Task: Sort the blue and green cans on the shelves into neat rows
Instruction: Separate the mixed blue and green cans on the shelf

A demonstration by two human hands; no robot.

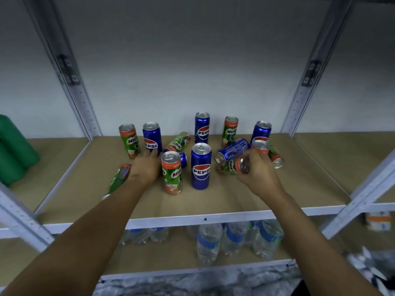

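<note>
My right hand (257, 167) is curled round a green can (232, 166) lying on its side, the can's end facing me and its body pointing away toward my left. Just beyond that hand a blue can (232, 151) lies tipped over, touching or nearly touching the held can; I cannot tell which. Above my right knuckles stands another green can (260, 146), and to its right a further green can (276, 157) lies on its side. My left hand (147, 165) reaches forward, fingertips at the base of an upright blue can (152, 138); whether the fingers grip it I cannot tell. Left of that hand stands an upright green can (129, 141); a blurred green can (118, 180) lies beside my left wrist. Between my hands stand a green can (171, 173) and a blue can (201, 166), both upright on the brown shelf (213, 199). Water bottles (209, 242) sit on the shelf below.
</note>
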